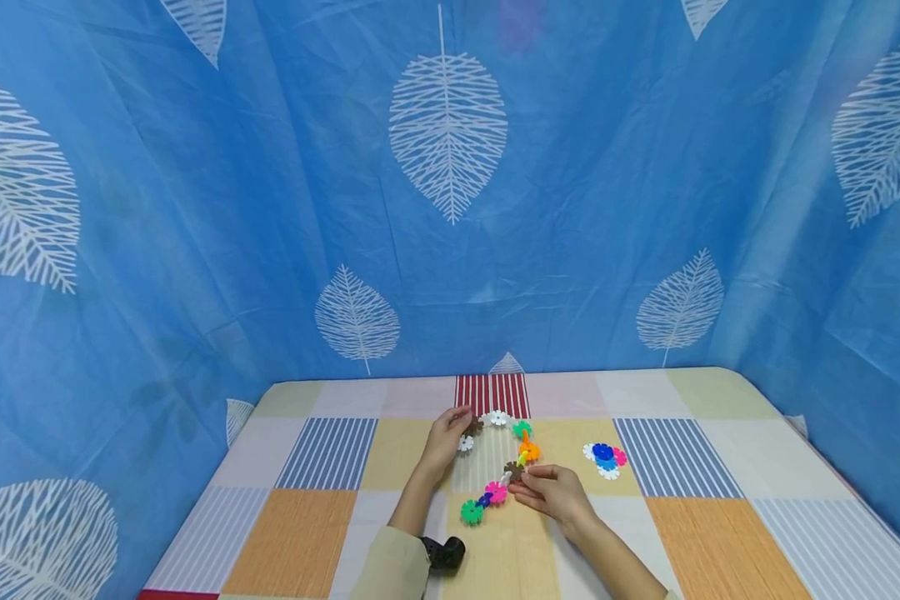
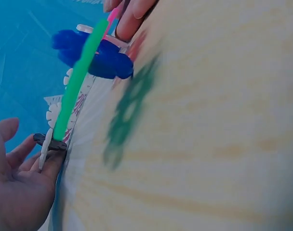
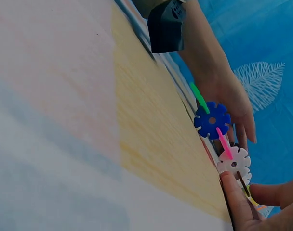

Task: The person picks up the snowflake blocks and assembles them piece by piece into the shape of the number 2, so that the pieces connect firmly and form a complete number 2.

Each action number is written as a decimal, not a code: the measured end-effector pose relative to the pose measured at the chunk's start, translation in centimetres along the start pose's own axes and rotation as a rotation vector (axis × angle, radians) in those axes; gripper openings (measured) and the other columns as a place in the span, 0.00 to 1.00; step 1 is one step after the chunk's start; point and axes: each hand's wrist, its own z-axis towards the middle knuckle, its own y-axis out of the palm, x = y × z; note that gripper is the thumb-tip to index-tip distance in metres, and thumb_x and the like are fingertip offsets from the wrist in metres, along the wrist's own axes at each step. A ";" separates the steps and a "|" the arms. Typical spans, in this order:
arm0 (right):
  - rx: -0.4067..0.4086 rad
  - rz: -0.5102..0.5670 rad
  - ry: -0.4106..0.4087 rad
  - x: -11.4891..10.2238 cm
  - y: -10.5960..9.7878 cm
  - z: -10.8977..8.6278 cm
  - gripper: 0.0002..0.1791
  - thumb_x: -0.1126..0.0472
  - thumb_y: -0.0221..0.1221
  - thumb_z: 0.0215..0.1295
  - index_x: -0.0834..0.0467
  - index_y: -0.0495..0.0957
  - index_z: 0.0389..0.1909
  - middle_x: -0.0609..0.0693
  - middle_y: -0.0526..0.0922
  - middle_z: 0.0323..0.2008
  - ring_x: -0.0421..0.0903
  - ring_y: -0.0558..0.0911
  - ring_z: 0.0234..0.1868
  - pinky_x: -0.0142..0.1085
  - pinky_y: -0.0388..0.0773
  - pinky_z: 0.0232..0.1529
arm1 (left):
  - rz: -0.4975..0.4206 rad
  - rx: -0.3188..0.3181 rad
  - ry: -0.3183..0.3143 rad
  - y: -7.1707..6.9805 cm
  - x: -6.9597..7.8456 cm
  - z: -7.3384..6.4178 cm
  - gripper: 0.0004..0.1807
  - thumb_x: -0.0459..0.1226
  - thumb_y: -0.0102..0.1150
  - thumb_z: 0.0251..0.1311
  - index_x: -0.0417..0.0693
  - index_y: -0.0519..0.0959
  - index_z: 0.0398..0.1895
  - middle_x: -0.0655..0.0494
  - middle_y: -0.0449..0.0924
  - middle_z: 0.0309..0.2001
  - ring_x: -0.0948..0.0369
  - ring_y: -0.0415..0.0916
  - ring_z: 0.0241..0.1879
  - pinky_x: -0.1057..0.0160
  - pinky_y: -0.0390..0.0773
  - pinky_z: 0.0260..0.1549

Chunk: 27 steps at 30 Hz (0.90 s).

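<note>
Slotted plastic snowflake discs are joined into a curved chain, with a green disc [image 1: 472, 512] at the near end. My left hand [image 1: 442, 442] grips a brown disc [image 1: 475, 426] near the far end, where a white disc [image 1: 466, 444] also hangs. On the other side, my right hand [image 1: 558, 493] pinches a second brown disc [image 1: 513, 472] between thumb and fingers. From there the chain runs through a pink disc [image 1: 497, 492] and a blue disc [image 3: 212, 120]. A white disc [image 1: 498, 418] and an orange disc [image 1: 529, 452] form part of the upper bend.
Several loose discs [image 1: 604, 453], blue, white and pink, lie in a small cluster right of the chain. A patchwork cloth [image 1: 307, 533] covers the table. Blue curtains [image 1: 540, 250] with white leaf prints enclose the back and sides. A black wrist device [image 1: 444, 553] sits by the left sleeve.
</note>
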 end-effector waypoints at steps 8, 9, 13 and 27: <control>0.021 -0.075 -0.065 -0.3 -0.6 0.3 0.13 0.72 0.49 0.66 0.77 0.61 0.47 0.64 0.81 0.31 0.54 0.84 0.31 0.41 0.81 0.35 | 0.088 0.043 0.013 -1.3 0.5 -0.8 0.21 0.40 0.46 0.67 0.35 0.70 0.57 0.40 0.70 0.56 0.48 0.67 0.57 0.54 0.69 0.55; 0.035 -0.108 -0.088 -0.3 -0.9 0.4 0.12 0.72 0.49 0.66 0.76 0.62 0.46 0.64 0.81 0.31 0.53 0.84 0.30 0.40 0.82 0.33 | 0.093 0.053 0.011 -1.6 0.5 -0.9 0.21 0.40 0.46 0.67 0.34 0.70 0.57 0.40 0.71 0.56 0.47 0.68 0.56 0.55 0.70 0.54; 0.108 -0.294 -0.237 -0.8 -3.0 0.9 0.10 0.69 0.52 0.65 0.73 0.70 0.42 0.63 0.82 0.31 0.49 0.82 0.24 0.37 0.82 0.26 | 0.089 0.089 0.002 -3.1 0.5 -2.0 0.21 0.38 0.47 0.67 0.32 0.69 0.56 0.39 0.72 0.54 0.48 0.70 0.55 0.57 0.72 0.52; 0.411 -1.008 -0.766 -2.7 -11.8 3.3 0.13 0.64 0.67 0.50 0.66 0.82 0.38 0.51 0.74 0.23 0.41 0.66 0.22 0.31 0.60 0.17 | -0.123 -0.171 -0.106 -5.1 1.1 -7.2 0.21 0.37 0.44 0.69 0.26 0.64 0.55 0.41 0.79 0.30 0.54 0.81 0.28 0.57 0.82 0.32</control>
